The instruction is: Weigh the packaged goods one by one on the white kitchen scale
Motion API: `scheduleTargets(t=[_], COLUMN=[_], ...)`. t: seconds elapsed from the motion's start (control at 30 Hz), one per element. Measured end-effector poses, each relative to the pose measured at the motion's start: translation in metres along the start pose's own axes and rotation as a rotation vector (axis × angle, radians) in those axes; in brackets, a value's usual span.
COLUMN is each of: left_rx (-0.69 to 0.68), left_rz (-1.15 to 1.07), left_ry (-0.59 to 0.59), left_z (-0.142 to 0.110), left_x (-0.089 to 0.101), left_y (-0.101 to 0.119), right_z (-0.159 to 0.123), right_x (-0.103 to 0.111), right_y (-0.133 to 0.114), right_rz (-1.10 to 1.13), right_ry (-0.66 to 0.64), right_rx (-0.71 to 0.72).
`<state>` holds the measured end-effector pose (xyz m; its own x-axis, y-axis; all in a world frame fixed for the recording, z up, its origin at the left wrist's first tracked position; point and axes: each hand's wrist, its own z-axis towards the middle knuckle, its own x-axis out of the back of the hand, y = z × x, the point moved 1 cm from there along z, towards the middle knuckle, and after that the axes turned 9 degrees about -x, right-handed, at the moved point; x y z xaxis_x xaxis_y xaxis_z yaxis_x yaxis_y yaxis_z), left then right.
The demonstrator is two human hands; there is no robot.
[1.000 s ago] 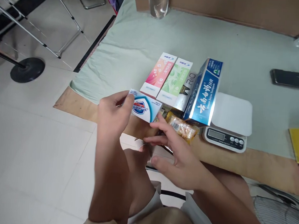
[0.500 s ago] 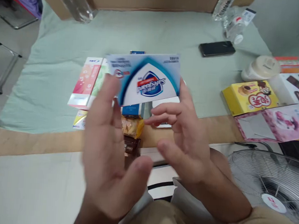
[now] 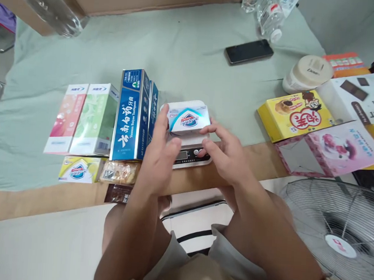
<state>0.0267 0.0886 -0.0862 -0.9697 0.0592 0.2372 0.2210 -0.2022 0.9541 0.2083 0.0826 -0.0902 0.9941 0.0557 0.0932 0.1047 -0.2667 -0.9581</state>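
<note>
A white and blue Safeguard soap box [image 3: 190, 120] lies label up over the platform of a small white kitchen scale [image 3: 193, 160]; I cannot tell whether it rests fully on it. My left hand [image 3: 160, 155] lines the box's left edge with its fingers, the thumb hanging near the front left corner. On the opposite side my right hand [image 3: 226, 153] has its fingertips at the box's right edge. The box sits between both hands. Part of the scale's dark front panel with display and buttons shows below, partly covered by the fingers.
Left of the scale stand blue toothpaste boxes [image 3: 129, 115], a green box [image 3: 95, 119], a pink box [image 3: 68, 120], a yellow soap box [image 3: 79, 170] and wrapped snacks [image 3: 118, 172]. At right are a yellow snack box [image 3: 299, 115], a cream jar [image 3: 309, 73], a phone [image 3: 249, 51] and a fan [image 3: 336, 233].
Both hands have lowered the soap box from close to my view down to the scale. The view has shifted, so the toothpaste boxes and scale now show more fully.
</note>
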Motion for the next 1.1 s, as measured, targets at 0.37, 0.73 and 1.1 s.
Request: scheduleTargets(t=[0.37, 0.73, 1.1], left_rx=[0.080, -0.107, -0.107], left_rz=[0.000, 0.032, -0.306], left_ry=[0.027, -0.095, -0.359], left_z=[-0.006, -0.013, -0.010], left_x=[0.004, -0.002, -0.084], left_y=[-0.019, -0.013, -0.002], right_z=[0.013, 0.001, -0.079], right_x=[0.006, -0.001, 0.078], right_y=[0.007, 0.007, 0.005], right_rz=[-0.124, -0.043, -0.531], right_ry=[0.231, 0.203, 0.281], right_rx=[-0.010, -0.013, -0.019])
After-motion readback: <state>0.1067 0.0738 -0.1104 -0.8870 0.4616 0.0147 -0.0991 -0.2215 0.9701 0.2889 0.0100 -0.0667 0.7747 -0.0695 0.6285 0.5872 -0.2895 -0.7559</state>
